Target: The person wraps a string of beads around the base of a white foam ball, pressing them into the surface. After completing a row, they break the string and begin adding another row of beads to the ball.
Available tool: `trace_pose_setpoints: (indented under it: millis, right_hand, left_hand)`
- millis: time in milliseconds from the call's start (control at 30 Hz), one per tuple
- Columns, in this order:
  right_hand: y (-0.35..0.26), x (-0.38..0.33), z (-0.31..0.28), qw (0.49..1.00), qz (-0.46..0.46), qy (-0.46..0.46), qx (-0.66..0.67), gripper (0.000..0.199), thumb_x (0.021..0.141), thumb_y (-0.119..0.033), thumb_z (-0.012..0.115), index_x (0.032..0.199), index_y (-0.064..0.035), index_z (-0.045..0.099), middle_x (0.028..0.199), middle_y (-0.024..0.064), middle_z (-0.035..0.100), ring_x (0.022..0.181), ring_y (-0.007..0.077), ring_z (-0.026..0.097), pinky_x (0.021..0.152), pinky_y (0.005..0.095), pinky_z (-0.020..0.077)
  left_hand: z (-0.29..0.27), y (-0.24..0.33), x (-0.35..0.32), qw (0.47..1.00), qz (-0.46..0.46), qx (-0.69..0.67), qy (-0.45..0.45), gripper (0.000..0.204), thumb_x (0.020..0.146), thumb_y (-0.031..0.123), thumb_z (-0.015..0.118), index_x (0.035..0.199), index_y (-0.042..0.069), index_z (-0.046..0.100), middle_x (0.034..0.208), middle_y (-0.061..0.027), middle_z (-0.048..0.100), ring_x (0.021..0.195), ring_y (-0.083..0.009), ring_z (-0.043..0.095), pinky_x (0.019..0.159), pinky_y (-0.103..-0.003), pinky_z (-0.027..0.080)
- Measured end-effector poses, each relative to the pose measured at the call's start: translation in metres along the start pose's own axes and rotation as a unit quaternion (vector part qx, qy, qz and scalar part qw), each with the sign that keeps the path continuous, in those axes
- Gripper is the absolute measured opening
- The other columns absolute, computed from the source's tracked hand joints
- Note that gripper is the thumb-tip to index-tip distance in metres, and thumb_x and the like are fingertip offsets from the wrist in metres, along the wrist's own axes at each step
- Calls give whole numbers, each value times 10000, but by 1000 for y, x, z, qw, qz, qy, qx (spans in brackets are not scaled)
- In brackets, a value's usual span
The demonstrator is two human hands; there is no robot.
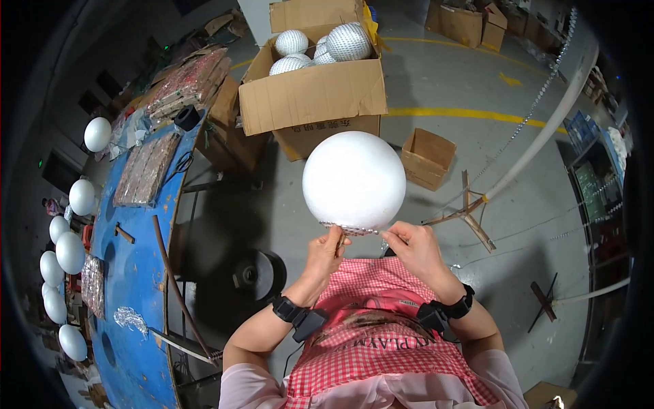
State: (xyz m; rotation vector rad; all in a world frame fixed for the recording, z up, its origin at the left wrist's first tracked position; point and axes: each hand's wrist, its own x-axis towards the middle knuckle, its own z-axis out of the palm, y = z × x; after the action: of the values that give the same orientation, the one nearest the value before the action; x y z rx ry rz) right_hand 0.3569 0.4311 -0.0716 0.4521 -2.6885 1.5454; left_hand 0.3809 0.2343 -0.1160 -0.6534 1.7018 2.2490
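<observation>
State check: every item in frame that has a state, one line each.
white foam ball: held up, mirror strip along its bottom edge only
left hand: pinching the stick under the ball
right hand: fingertips on the strip
large cardboard box: open, holds mirrored balls
small cardboard box: open
plain white balls: uncovered, lined along blue table

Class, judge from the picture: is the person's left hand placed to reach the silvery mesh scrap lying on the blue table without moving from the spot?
Probably yes. The left hand is at the white ball, but the silvery scrap lies on the blue table at the left, with only open floor between.
</observation>
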Motion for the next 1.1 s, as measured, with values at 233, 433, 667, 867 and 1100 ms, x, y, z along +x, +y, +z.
trace_pose_setpoints:
  millis: [233, 433, 667, 867, 1100]
  right_hand:
    - [11, 2, 8, 998, -9, 3, -55, 200, 828, -238, 607, 776, -47, 637, 554, 158, 537, 524, 340, 566, 484, 399, 423]
    - [7, 2, 5, 998, 2, 0, -58, 205, 828, -244, 605, 771, -49, 635, 555, 153, 542, 525, 340, 566, 480, 404, 422]
    - [6, 1, 2, 996, -10, -15, -82, 198, 828, -182, 623, 766, 6, 606, 539, 139, 509, 441, 202, 482, 462, 320, 388]
    - [-16, -12, -6, 998, -43, -35, -22, 182, 831, -150, 626, 755, 14, 603, 547, 133, 521, 465, 140, 481, 467, 303, 383]
    - [5, 5, 2, 1000, 7, -22, -4, 251, 835, -225, 601, 723, -1, 577, 554, 188, 481, 463, 323, 480, 463, 372, 378]
  left_hand:
    - [2, 0, -8, 999, -26, 9, -24, 567, 906, 574, 408, 845, 36, 576, 555, 42, 389, 410, -46, 242, 371, -210, 156]
    - [5, 3, -13, 999, -6, -28, -30, 552, 880, 582, 467, 808, 49, 591, 541, 47, 414, 398, -37, 268, 368, -211, 172]
    - [5, -1, -13, 997, -11, -60, -54, 536, 880, 579, 472, 805, 59, 574, 539, 53, 397, 392, -37, 252, 366, -212, 164]
    - [1, -5, -2, 999, -13, -28, -14, 538, 870, 580, 490, 784, 56, 570, 530, 55, 390, 389, -34, 260, 360, -208, 157]
    - [3, 4, -3, 999, -25, -7, -24, 664, 844, 679, 401, 838, 34, 558, 575, 55, 377, 430, -46, 230, 387, -204, 158]
